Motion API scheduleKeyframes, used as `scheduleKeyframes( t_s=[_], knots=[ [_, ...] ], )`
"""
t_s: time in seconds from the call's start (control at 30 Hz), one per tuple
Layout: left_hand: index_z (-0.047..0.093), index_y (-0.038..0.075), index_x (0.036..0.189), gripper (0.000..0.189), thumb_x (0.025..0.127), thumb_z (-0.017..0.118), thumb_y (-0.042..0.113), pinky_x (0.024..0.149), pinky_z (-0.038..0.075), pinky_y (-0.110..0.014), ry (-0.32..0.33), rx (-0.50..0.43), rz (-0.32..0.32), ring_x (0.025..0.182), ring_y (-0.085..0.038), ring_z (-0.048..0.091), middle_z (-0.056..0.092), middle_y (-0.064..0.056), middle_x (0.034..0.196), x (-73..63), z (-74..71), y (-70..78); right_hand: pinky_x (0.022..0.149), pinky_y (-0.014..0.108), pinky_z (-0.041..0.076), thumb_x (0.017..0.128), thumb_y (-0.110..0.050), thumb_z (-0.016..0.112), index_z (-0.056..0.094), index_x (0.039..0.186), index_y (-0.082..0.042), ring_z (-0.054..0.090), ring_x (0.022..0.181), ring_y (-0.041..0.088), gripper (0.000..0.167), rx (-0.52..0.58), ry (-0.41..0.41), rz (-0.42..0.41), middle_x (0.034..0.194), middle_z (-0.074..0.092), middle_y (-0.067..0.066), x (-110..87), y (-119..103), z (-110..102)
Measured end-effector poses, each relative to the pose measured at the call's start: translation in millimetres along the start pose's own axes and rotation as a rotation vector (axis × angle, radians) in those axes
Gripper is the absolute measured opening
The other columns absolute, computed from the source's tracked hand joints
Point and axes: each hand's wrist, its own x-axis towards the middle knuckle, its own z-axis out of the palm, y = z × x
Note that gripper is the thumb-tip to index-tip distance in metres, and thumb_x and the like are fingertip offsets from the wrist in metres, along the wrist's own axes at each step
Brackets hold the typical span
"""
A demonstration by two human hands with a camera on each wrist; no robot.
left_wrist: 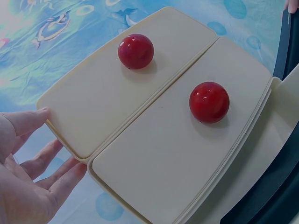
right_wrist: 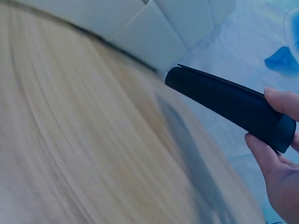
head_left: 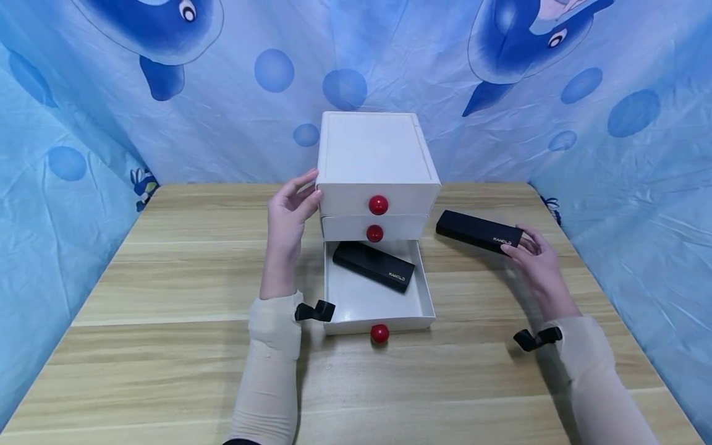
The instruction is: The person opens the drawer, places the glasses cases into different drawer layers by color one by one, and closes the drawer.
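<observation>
A white drawer unit with red knobs stands at the back middle of the table. Its bottom drawer is pulled out, and a black glasses case lies slantwise inside. My left hand touches the unit's left side, the thumb at the front edge and the fingers spread along the side, as the left wrist view shows. Off to the right, my right hand pinches one end of a second black glasses case between thumb and fingers. The right wrist view shows that case held above the table.
The upper two drawers, with their red knobs, are closed. A wooden table lies under everything. Blue curtains with whale pictures hang behind and at both sides. A black strap sits on each wrist.
</observation>
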Motion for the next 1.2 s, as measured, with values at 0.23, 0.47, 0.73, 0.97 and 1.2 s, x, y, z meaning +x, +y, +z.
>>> scheduleKeyframes(
  t_s=[0.23, 0.47, 0.73, 0.97, 1.2],
  knots=[
    [0.056, -0.002, 0.131, 0.041, 0.091, 0.063, 0.0, 0.087, 0.055, -0.02, -0.002, 0.006, 0.001, 0.119, -0.016, 0.058, 0.054, -0.008, 0.142, -1.3, 0.5, 1.3, 0.078, 0.014, 0.056, 0.09, 0.004, 0.062, 0.047, 0.134, -0.024, 0.059, 0.098, -0.001, 0.055, 0.173, -0.103, -0.004, 0.116, 0.053, -0.009, -19.8, -5.7, -2.1],
    [0.055, -0.002, 0.131, 0.04, 0.092, 0.062, 0.0, 0.09, 0.055, -0.021, -0.001, 0.007, 0.002, 0.12, -0.016, 0.058, 0.054, -0.008, 0.142, -2.2, -0.5, 1.1, 0.081, 0.019, 0.058, 0.093, 0.011, 0.051, 0.056, 0.127, -0.022, 0.064, 0.102, 0.007, 0.048, 0.329, -0.227, -0.027, 0.115, 0.06, -0.002, -37.9, -8.4, -5.1],
    [0.055, -0.003, 0.131, 0.04, 0.092, 0.063, 0.001, 0.092, 0.055, -0.023, -0.007, 0.007, 0.007, 0.118, -0.016, 0.059, 0.054, -0.008, 0.142, -2.0, -0.1, 1.1, 0.085, 0.029, 0.059, 0.094, 0.016, 0.038, 0.053, 0.13, -0.01, 0.066, 0.106, 0.016, 0.047, 0.471, -0.39, -0.081, 0.117, 0.063, 0.007, -44.7, -7.8, -8.7],
    [0.056, -0.002, 0.131, 0.04, 0.092, 0.063, 0.001, 0.092, 0.055, -0.022, -0.01, 0.01, 0.005, 0.119, -0.016, 0.059, 0.054, -0.008, 0.142, -2.1, 1.4, 0.6, 0.088, 0.03, 0.058, 0.095, 0.017, 0.033, 0.052, 0.135, -0.007, 0.065, 0.109, 0.017, 0.05, 0.476, -0.515, -0.119, 0.12, 0.063, 0.009, -54.3, -8.0, -2.7],
    [0.056, 0.0, 0.132, 0.041, 0.091, 0.063, 0.0, 0.091, 0.055, -0.022, 0.01, 0.005, -0.019, 0.119, -0.017, 0.058, 0.053, -0.005, 0.143, -1.7, 0.9, 2.1, 0.089, 0.029, 0.058, 0.095, 0.016, 0.036, 0.052, 0.136, -0.01, 0.064, 0.11, 0.014, 0.052, 0.394, -0.564, -0.12, 0.122, 0.062, 0.006, -62.3, -8.5, 10.0]
  ],
)
